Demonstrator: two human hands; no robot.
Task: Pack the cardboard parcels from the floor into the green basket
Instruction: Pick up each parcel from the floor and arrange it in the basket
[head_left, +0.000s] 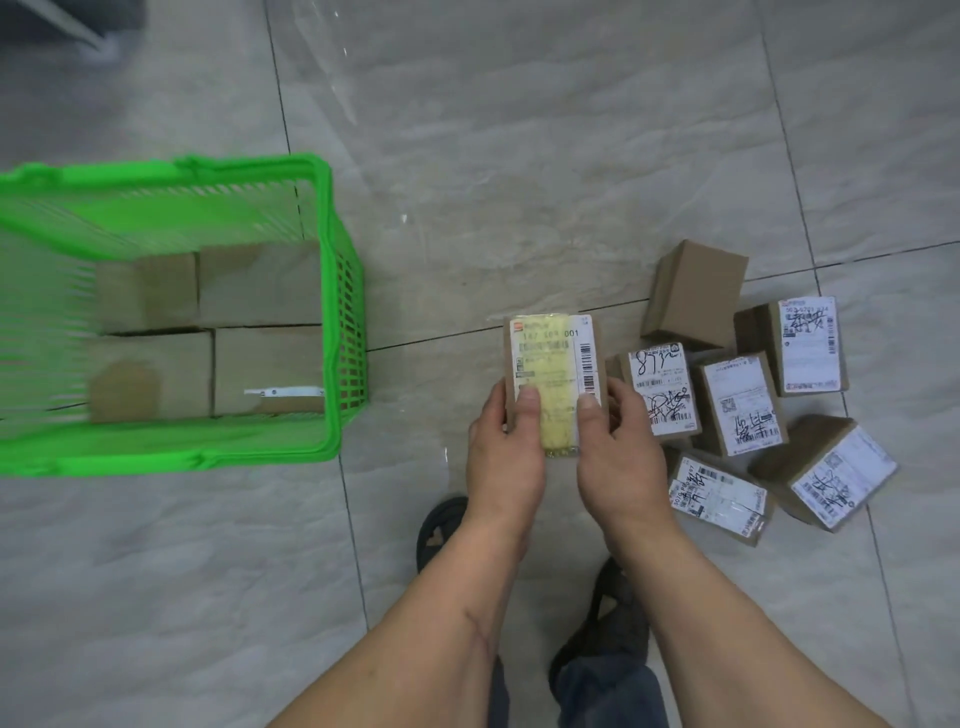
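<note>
Both hands hold one cardboard parcel (551, 364) with a white label and yellowed tape, lifted above the floor at centre. My left hand (506, 457) grips its left side, thumb on top. My right hand (618, 457) grips its right side, thumb on the label. The green basket (332, 312) stands on the floor to the left, with several plain cardboard parcels (260, 286) packed flat on its bottom. On the floor to the right lies a cluster of several labelled parcels (737, 400), plus one plain brown one (693, 293) tilted at the back.
Grey marbled floor tiles (519, 182) spread all around. My two feet in dark sandals (441, 525) stand below the hands. A dark object with a pale edge (67, 26) sits at the top left corner.
</note>
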